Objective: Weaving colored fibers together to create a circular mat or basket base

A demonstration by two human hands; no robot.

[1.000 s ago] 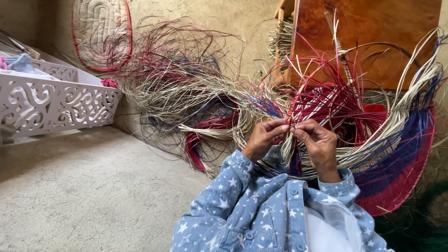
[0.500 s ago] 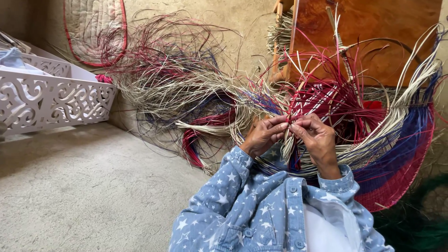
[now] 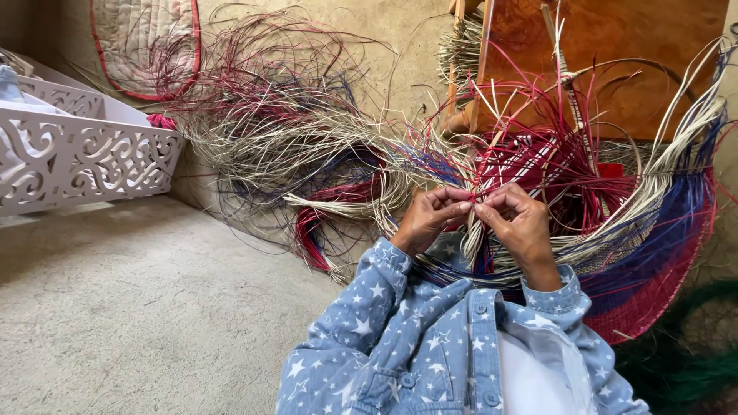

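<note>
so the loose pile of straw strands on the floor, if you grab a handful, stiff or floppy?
Probably floppy but springy: the loose strands curve and arc in long loops rather than lying straight. Likely light for their bulk, being thin and airy. They look tangled, so a handful would probably drag neighbours along. The strands pinched between the left hand and right hand bend readily.

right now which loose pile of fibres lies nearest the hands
The red and pale bundle just beside the left hand; the big tangled heap by the wall lies farther off.
</note>
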